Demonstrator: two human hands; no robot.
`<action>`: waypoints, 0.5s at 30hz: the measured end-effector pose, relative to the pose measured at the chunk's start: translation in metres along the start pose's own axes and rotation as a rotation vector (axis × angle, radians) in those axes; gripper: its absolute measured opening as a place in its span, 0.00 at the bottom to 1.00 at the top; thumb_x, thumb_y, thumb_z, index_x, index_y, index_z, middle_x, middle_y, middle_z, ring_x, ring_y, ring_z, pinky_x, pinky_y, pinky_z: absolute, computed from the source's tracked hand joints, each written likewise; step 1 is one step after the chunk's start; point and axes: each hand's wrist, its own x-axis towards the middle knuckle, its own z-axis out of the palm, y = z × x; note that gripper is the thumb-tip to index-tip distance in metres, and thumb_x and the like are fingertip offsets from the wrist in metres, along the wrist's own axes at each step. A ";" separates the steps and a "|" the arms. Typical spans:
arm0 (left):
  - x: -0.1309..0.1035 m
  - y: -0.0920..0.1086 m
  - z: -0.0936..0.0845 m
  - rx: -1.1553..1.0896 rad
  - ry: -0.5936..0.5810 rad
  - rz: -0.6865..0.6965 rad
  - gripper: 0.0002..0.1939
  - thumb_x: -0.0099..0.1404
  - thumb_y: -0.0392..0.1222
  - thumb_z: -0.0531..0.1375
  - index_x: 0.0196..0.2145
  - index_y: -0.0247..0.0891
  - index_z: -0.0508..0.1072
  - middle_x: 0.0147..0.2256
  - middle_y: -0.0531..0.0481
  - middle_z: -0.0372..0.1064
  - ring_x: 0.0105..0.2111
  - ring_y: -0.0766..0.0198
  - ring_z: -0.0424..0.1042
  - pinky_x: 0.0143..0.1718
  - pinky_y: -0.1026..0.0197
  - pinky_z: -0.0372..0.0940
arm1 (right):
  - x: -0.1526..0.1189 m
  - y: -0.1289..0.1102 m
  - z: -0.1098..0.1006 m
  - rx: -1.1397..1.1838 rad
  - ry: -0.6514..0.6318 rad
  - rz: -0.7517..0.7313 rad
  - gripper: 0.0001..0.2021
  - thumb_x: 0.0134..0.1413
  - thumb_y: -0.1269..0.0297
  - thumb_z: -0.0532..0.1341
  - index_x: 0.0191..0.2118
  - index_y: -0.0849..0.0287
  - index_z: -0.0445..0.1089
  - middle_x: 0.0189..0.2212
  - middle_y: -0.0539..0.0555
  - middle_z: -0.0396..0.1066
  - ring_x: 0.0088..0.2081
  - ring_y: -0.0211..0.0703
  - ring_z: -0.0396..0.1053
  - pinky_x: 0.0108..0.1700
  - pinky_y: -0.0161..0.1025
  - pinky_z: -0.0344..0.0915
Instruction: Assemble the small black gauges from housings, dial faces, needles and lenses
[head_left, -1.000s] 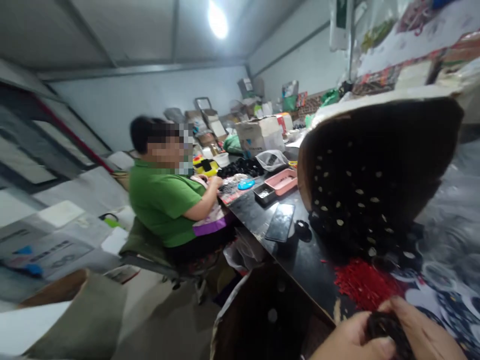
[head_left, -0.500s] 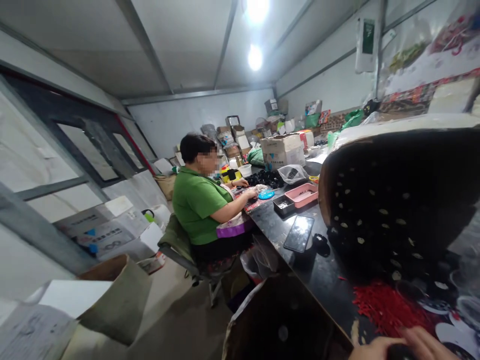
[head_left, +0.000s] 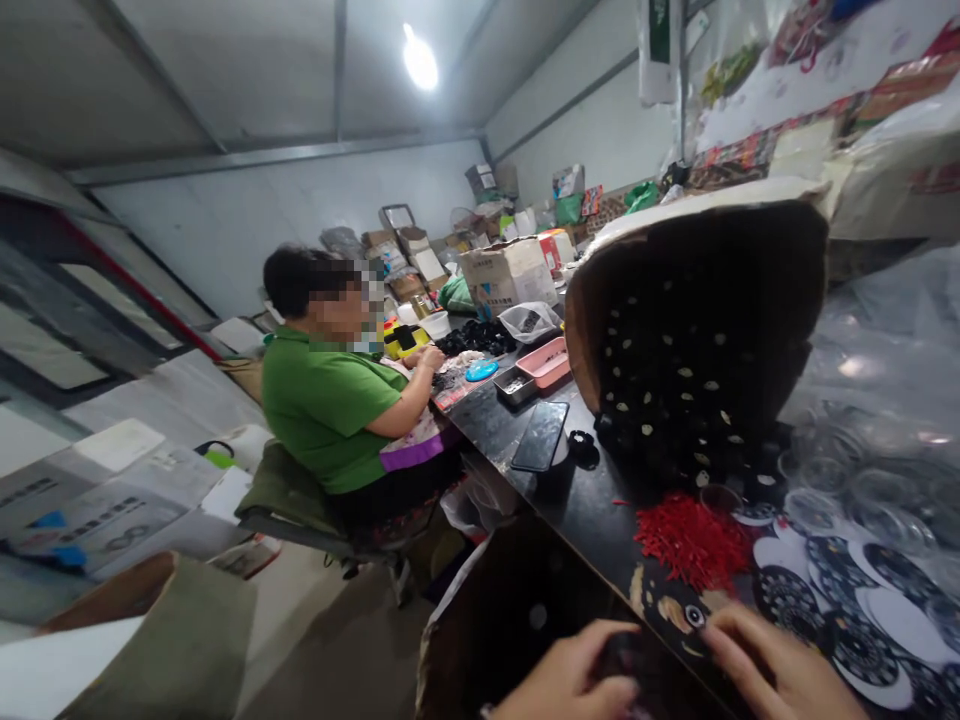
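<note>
My left hand (head_left: 574, 672), at the bottom of the view, is closed around a dark round part (head_left: 624, 655). To its right, my right hand (head_left: 772, 660) pinches at the edge of a small round piece with a white ring (head_left: 695, 615), over the table's front edge. Just beyond my right hand lies a heap of red pieces (head_left: 690, 540). Black and white printed discs (head_left: 862, 640) spread to the right of it. Behind the red heap, a tipped carton (head_left: 581, 340) holds many black parts with pale spots.
A seated person in green (head_left: 330, 400) works at the far left of the dark table (head_left: 480, 425). A phone (head_left: 540, 437), a pink tray (head_left: 546, 362) and clear round covers (head_left: 855, 480) are on it. An open box (head_left: 450, 610) stands below the front edge.
The view has turned right and down. Both my hands show more fully and are now apart, with the ringed piece visible at my right fingertips. The seated person's hands have come closer together.
</note>
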 end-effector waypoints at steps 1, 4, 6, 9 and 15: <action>-0.008 -0.014 -0.013 0.047 0.063 -0.050 0.25 0.59 0.43 0.58 0.55 0.43 0.71 0.46 0.46 0.77 0.45 0.52 0.75 0.49 0.53 0.67 | -0.002 0.002 -0.005 0.042 0.001 0.062 0.22 0.62 0.46 0.50 0.28 0.52 0.74 0.28 0.51 0.78 0.29 0.42 0.77 0.32 0.29 0.71; -0.016 -0.041 -0.059 0.211 0.315 -0.145 0.25 0.59 0.44 0.58 0.55 0.45 0.71 0.56 0.41 0.69 0.57 0.44 0.66 0.60 0.45 0.56 | -0.007 0.010 -0.017 0.103 0.057 0.165 0.19 0.58 0.45 0.54 0.29 0.51 0.74 0.27 0.48 0.77 0.28 0.41 0.76 0.29 0.27 0.70; -0.001 -0.041 -0.089 0.315 0.468 -0.128 0.27 0.63 0.45 0.55 0.60 0.42 0.65 0.63 0.42 0.59 0.64 0.46 0.54 0.65 0.44 0.47 | -0.008 0.013 -0.018 0.123 0.062 0.172 0.19 0.56 0.45 0.54 0.28 0.51 0.74 0.26 0.48 0.77 0.28 0.41 0.76 0.29 0.27 0.70; 0.051 -0.018 -0.129 0.435 0.591 -0.049 0.32 0.67 0.47 0.54 0.66 0.41 0.52 0.67 0.43 0.49 0.67 0.54 0.48 0.66 0.48 0.44 | -0.007 0.013 -0.012 0.145 0.017 0.156 0.18 0.57 0.45 0.54 0.28 0.51 0.73 0.26 0.47 0.76 0.29 0.40 0.76 0.30 0.26 0.69; 0.164 0.023 -0.173 0.551 0.608 -0.121 0.25 0.66 0.46 0.60 0.58 0.39 0.63 0.60 0.41 0.58 0.56 0.47 0.64 0.54 0.38 0.61 | -0.010 0.009 -0.006 0.112 0.011 0.133 0.18 0.60 0.49 0.52 0.26 0.52 0.70 0.22 0.46 0.72 0.24 0.38 0.72 0.27 0.27 0.67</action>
